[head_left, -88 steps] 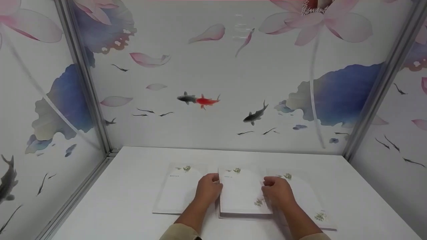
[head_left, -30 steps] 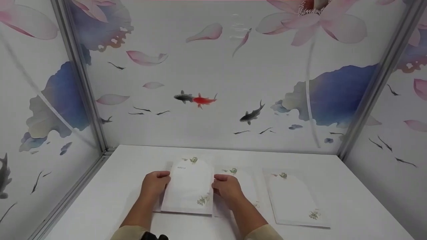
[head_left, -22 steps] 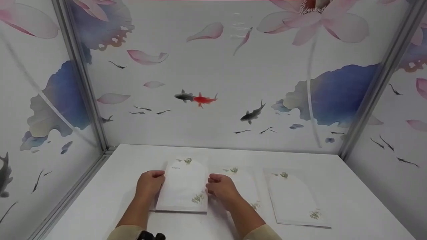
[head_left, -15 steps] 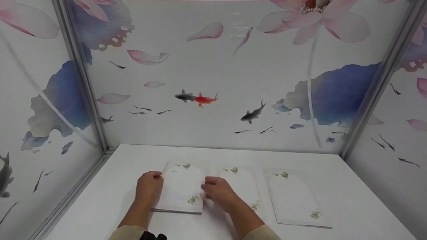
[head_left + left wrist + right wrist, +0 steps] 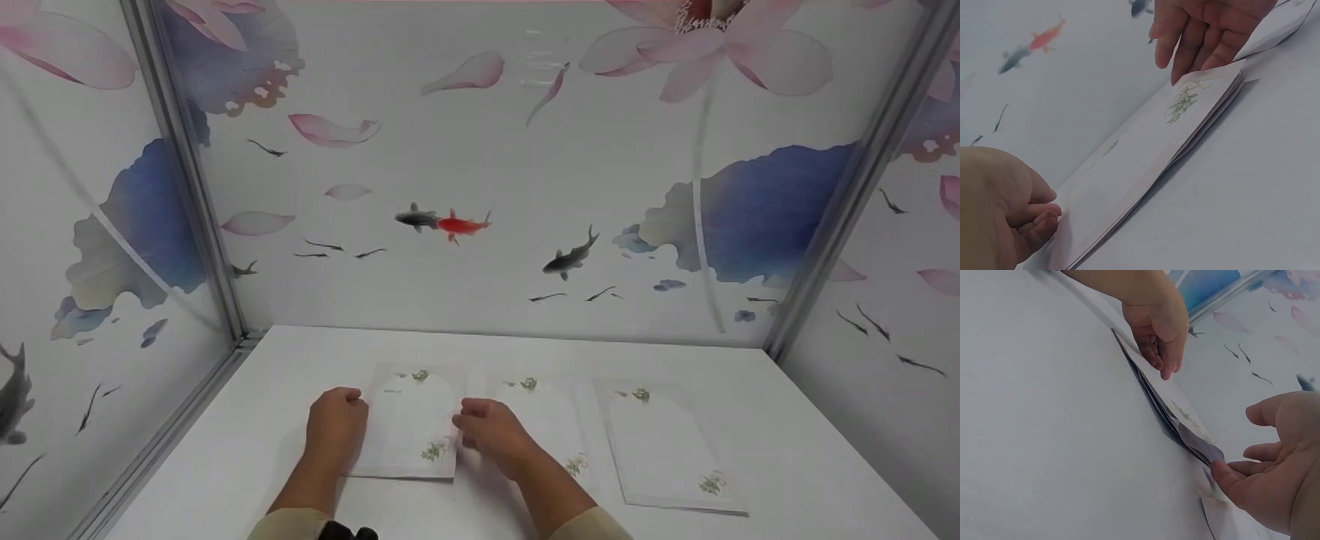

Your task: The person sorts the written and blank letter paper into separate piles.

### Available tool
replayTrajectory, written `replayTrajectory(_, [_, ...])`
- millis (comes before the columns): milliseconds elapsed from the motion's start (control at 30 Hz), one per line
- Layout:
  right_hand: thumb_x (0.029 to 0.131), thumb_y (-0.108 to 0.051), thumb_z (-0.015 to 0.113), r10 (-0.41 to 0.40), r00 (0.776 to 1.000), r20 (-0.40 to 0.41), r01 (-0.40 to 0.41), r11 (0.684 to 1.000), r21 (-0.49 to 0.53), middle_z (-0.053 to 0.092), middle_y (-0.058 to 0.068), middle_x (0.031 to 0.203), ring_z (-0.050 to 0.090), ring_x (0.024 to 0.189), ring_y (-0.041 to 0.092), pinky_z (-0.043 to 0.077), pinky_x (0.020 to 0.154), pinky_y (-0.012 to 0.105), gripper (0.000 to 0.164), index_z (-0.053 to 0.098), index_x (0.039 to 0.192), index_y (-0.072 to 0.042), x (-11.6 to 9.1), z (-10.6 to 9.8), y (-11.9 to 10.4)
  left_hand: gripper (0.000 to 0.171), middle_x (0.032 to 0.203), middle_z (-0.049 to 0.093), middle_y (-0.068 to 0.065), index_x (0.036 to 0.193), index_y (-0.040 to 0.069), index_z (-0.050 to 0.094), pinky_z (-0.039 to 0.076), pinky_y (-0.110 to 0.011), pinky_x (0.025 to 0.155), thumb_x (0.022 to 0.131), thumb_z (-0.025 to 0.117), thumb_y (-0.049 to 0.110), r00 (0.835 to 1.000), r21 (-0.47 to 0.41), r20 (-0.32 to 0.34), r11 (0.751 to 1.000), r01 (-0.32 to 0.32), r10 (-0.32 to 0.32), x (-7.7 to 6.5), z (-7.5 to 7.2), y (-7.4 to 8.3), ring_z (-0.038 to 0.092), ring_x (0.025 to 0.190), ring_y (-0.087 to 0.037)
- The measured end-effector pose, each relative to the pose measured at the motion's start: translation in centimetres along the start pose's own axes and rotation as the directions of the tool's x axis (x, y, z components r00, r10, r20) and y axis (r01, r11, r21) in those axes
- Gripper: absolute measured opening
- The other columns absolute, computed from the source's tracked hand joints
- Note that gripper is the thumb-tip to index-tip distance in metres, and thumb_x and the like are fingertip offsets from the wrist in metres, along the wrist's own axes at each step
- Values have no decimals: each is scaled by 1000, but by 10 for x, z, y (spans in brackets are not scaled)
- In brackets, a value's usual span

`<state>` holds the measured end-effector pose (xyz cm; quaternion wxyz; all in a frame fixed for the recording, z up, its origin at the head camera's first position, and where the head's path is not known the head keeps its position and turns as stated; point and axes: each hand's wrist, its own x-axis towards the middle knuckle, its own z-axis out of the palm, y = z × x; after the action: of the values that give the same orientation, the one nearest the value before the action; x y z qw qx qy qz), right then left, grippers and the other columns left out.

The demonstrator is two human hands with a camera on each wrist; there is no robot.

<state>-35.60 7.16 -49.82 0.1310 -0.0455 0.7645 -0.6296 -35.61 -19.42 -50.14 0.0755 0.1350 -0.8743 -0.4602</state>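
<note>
A stack of writing paper [image 5: 409, 427] with printed green sprigs lies at the left of the table in the head view. My left hand [image 5: 336, 421] is at its left edge, fingers loosely bent beside the paper. At the opposite edge, my right hand [image 5: 495, 435] has relaxed fingers, with the thumb apart from the others. The right wrist view has a finger of the right hand [image 5: 1275, 467] at the near corner of the paper stack [image 5: 1185, 419], whose layers fan slightly apart. In the left wrist view, several layers of the stack [image 5: 1123, 174] show along its edge.
A middle stack of matching paper [image 5: 529, 420] lies partly behind the right forearm. Farther right is another such stack [image 5: 667, 450]. The white table [image 5: 795, 465] is enclosed by panels [image 5: 480, 150] printed with lotus and fish, joined by metal posts [image 5: 187, 180].
Both hands carried paper from the middle leftward and lowered it onto the left stack. The grip on its edges has since loosened; the paper lies flat.
</note>
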Motion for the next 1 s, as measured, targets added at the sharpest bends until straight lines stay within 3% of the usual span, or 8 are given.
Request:
replayTrajectory(333, [104,-23,68,10,1000,-3,-10,999,35,62,21,152,67,135,35,59,109,46,57,54,153,1,1,-4,-1,47,153,59,-25,150,-2,55,50,-58,118,110,46,21,999,-45,-38,999,22,-24,0,-2,0,54,145,-46])
replayTrajectory(633, [104,-27,70,2,1000,-2,-2,997,77,60,21,153,61,141,39,57,113,48,59,53,152,3,-3,-16,-2,45,139,68,-26,145,-6,59,54,-56,113,107,57,18,997,-18,-80,1000,-21,19,1,3,10,64,134,-44])
replayTrajectory(800, [104,-29,71,20,998,-60,-17,999,44,65,17,148,65,137,33,59,110,43,56,57,150,-1,-5,-29,-1,46,134,72,-24,143,-5,62,54,-54,112,104,63,20,994,-33,-105,999,-33,29,2,18,21,67,129,-41])
replayTrajectory(1000, [106,-30,67,-6,994,-108,7,1000,13,65,18,147,66,135,32,60,109,43,53,58,149,-1,-8,-54,8,46,127,76,-20,139,-3,67,59,-50,106,102,68,24,994,-103,-82,992,-75,67,-3,48,43,73,120,-35])
